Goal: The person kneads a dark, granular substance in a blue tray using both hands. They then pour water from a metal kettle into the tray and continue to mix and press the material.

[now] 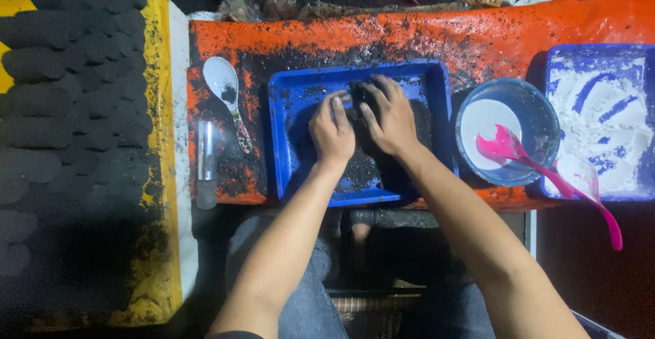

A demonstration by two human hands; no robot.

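Over one blue tray (pixel 293 93), left hand (pixel 332 133) and right hand (pixel 389 117) pressed, fingers curled, on one black lump (pixel 358 107); two pink scoops (pixel 508 146) nearby.

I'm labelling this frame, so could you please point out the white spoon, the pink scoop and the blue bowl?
white spoon (pixel 222 80), head view, on its bowl.
pink scoop (pixel 506 146), head view, on its head.
blue bowl (pixel 539 110), head view, on its inner wall.

No packages, labels, signs or screens showed anywhere in the view; nothing on the surface carried a printed wrapper, a sticker or a display of any kind.
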